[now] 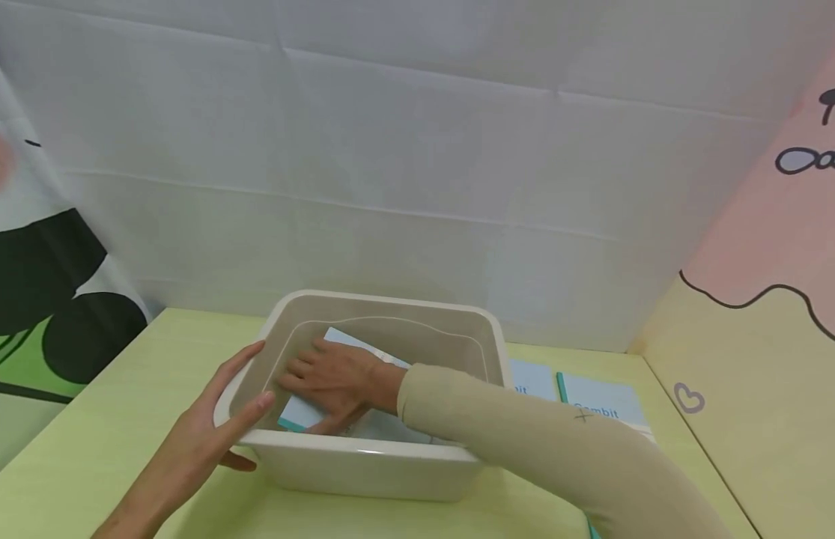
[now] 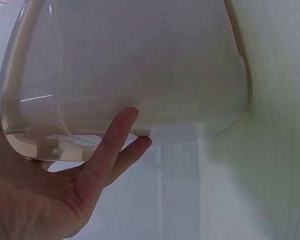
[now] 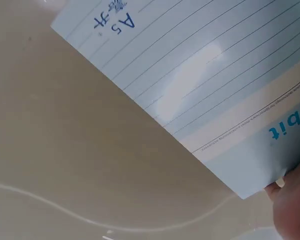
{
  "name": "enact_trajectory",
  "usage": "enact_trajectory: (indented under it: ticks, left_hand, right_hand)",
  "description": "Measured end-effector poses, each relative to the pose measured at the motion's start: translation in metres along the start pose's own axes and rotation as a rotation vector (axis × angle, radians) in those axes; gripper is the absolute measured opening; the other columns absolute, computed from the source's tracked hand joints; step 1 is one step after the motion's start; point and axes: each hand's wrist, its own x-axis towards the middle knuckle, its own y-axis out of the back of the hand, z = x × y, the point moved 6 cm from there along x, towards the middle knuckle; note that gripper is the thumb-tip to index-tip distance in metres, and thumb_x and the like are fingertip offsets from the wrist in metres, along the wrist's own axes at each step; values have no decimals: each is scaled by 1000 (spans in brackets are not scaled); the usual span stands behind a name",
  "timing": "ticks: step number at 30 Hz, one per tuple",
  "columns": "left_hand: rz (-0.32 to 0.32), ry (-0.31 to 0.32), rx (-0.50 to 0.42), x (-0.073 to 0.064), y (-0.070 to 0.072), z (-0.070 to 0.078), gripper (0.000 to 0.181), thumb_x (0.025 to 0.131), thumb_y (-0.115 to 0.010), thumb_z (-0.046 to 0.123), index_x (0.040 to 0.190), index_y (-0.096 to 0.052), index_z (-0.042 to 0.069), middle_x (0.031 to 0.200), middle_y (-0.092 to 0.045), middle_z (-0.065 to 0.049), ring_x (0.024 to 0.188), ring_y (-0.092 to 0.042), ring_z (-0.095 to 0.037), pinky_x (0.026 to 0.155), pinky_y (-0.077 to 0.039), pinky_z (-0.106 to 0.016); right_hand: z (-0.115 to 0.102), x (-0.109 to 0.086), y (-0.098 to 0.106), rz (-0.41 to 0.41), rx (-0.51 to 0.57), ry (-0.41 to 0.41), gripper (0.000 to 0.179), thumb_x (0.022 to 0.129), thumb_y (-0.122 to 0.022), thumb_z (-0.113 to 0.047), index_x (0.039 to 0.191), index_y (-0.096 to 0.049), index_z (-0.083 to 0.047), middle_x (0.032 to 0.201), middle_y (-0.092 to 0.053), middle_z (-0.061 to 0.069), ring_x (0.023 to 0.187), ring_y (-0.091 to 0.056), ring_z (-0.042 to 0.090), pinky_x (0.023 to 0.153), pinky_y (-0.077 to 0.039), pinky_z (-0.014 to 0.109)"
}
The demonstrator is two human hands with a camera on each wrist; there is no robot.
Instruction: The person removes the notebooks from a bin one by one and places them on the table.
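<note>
A beige plastic bin (image 1: pixel 370 468) stands on the table. At its left near corner, my left hand (image 1: pixel 195 442) holds the rim, thumb over the top and fingers on the outer wall; the left wrist view shows these fingers (image 2: pixel 110 150) beneath the rim. Inside the bin, my right hand (image 1: pixel 336 378) grips a pale blue notebook (image 1: pixel 299 412) with a teal spine, fingers across its left side and thumb toward the near edge. The right wrist view shows the notebook's lined cover (image 3: pixel 190 90) tilted above the bin floor, with part of the hand (image 3: pixel 292 205) at its edge.
Right of the bin lie two more pale blue notebooks, one partly behind the bin (image 1: pixel 532 378) and another (image 1: pixel 602 400) partly under my right sleeve (image 1: pixel 525 430). A teal edge (image 1: pixel 592 528) shows below the sleeve. White cloth (image 1: pixel 417 165) hangs behind the table (image 1: pixel 141 389).
</note>
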Motion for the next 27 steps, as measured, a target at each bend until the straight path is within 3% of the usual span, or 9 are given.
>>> enact_trajectory:
  ticks: [3,8,12,17,27]
  left_hand:
    - [-4,7,3,1,1,0,73,107,-51,45,163,-4,52,165,-23,-23,119,-61,-38,70,-65,-46]
    - [-4,-13,-19,0,1,0,70,108,-51,44,162,-7,53,164,-25,-21,115,-64,-33,69,-65,-45]
    - [-5,-20,-22,1,0,0,69,108,-51,44,162,-9,54,164,-25,-21,115,-63,-34,69,-65,-44]
    - [0,-17,-19,2,1,1,70,108,-50,45,163,-8,51,166,-23,-21,119,-60,-37,70,-65,-46]
    - [6,-42,-50,0,0,3,68,108,-50,41,164,-11,48,166,-23,-20,118,-61,-37,70,-65,-48]
  right_hand:
    - [7,-1,8,34,0,-34,87,89,-36,-88,149,-39,-27,136,-56,-9,124,-53,9,103,-42,28]
    - [22,-4,19,51,40,-123,82,89,-37,-87,147,-42,-30,136,-58,-9,128,-55,10,108,-43,33]
    - [43,-10,27,70,112,-245,73,92,-37,-82,144,-46,-32,131,-59,-8,123,-56,11,109,-44,37]
    - [69,-23,38,117,185,-399,66,93,-38,-77,137,-51,-31,117,-59,-7,108,-57,13,96,-44,36]
    - [110,-48,43,163,332,-651,58,100,-36,-65,149,-46,-35,125,-61,1,117,-60,24,101,-45,44]
